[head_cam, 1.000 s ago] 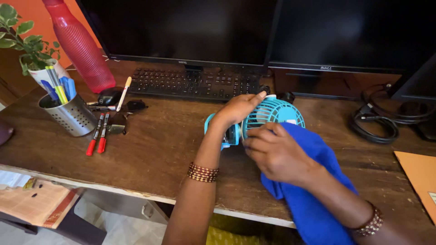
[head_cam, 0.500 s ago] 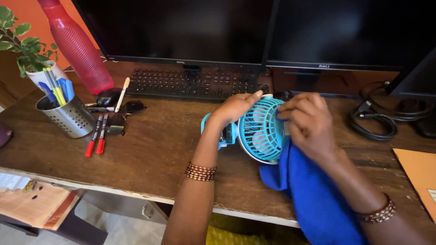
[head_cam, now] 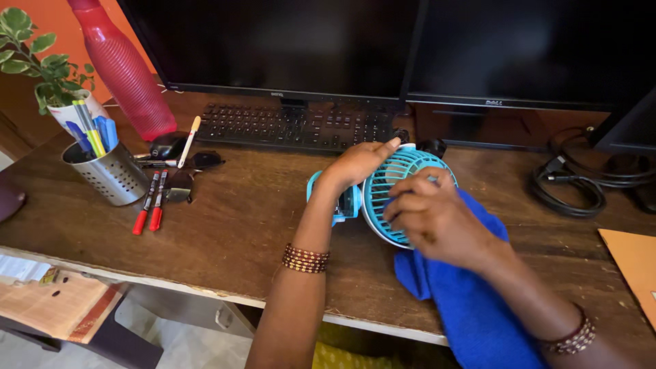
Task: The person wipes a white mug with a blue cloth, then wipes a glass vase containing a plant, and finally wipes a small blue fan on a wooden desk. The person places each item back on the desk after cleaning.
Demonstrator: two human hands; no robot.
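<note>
A small turquoise desk fan [head_cam: 386, 188] stands on the wooden desk [head_cam: 232, 225] in front of the keyboard. My left hand [head_cam: 355, 165] grips its back and top rim, holding it upright. My right hand [head_cam: 434, 217] presses a blue cloth [head_cam: 458, 301] against the round front grille. The cloth hangs down from under that hand over the desk's front edge. Both wrists wear beaded bracelets.
A black keyboard [head_cam: 294, 126] and two dark monitors [head_cam: 355, 41] stand behind the fan. At left are a metal pen holder [head_cam: 102, 171], red markers [head_cam: 150, 205], a red bottle [head_cam: 123, 68] and a potted plant [head_cam: 34, 61]. Black cables [head_cam: 574, 184] coil at right, beside an orange envelope [head_cam: 632, 263].
My right hand with the cloth slid from the upper right of the grille down onto its front. My left hand stays on the fan.
</note>
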